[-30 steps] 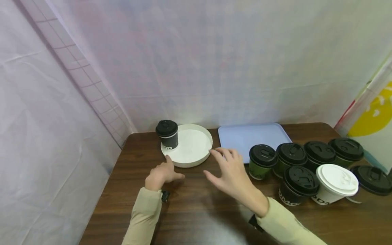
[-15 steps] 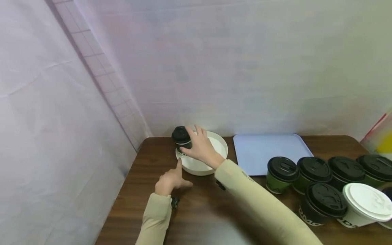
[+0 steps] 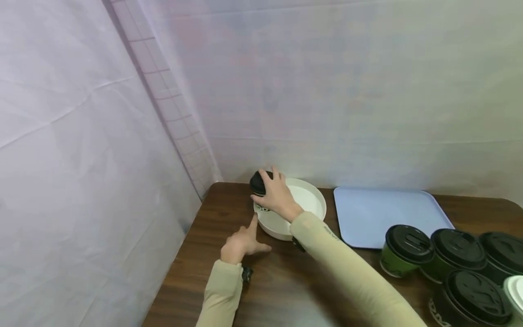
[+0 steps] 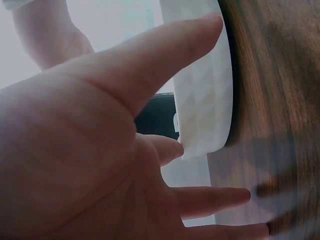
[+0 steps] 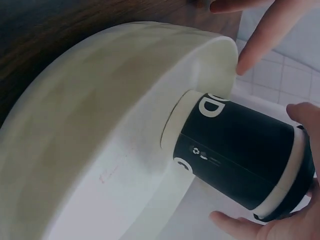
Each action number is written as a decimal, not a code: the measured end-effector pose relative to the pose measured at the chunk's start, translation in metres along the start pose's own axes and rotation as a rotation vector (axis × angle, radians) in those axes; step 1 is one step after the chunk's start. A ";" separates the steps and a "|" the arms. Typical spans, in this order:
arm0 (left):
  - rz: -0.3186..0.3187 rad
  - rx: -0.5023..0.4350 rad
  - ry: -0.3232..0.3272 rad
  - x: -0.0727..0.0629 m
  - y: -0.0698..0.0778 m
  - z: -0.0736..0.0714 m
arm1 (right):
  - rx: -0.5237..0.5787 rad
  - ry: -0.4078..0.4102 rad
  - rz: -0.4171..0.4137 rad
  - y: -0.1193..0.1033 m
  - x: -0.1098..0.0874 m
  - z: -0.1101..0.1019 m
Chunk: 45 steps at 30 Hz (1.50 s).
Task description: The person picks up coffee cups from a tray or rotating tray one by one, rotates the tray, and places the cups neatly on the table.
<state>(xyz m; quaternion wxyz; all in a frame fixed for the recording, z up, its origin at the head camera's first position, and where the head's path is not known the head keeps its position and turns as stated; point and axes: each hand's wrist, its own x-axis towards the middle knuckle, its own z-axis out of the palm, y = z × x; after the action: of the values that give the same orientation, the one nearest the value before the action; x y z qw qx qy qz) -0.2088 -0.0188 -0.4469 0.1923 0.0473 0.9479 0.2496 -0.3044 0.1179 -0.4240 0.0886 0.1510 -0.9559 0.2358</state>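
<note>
A dark paper coffee cup point(image 5: 235, 150) with white lettering and a black lid stands at the left side of a round white tray point(image 3: 312, 206). My right hand point(image 3: 278, 193) reaches across and grips this cup high up around its lid, hiding part of it in the head view. In the right wrist view the cup's base is at the tray's floor. My left hand point(image 3: 242, 241) is at the tray's near left, fingers spread, one fingertip right at the rim. The left wrist view shows the tray's faceted outer wall point(image 4: 207, 100) beside the thumb.
A light blue rectangular tray point(image 3: 384, 213) lies to the right at the back. Several lidded cups stand at the front right, including a green one point(image 3: 402, 254), a dark one point(image 3: 470, 299) and a white-lidded one point(image 3: 515, 290). A white curtain point(image 3: 306, 91) hangs behind the wooden table point(image 3: 196, 254).
My right hand has moved left from above the table to the dark coffee cup and taken hold of it. The left hand stays by the tray rim. The head view has turned left.
</note>
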 end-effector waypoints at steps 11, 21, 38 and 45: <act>0.019 0.018 0.012 -0.003 0.000 0.011 | 0.034 0.091 -0.038 0.005 -0.015 -0.002; 0.033 0.022 0.015 -0.012 -0.003 0.013 | 0.067 0.222 -0.099 -0.012 -0.061 -0.024; 0.057 0.057 0.031 -0.010 -0.016 0.006 | -0.036 0.396 -0.089 0.009 -0.180 -0.059; 0.050 0.042 0.016 -0.007 -0.023 0.005 | -0.087 0.424 -0.044 0.023 -0.220 -0.065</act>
<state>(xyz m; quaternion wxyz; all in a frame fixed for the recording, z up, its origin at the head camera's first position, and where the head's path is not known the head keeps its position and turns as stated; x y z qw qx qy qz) -0.2007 -0.0376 -0.4595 0.1773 0.0728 0.9530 0.2346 -0.0996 0.2225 -0.4304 0.2994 0.1149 -0.9215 0.2189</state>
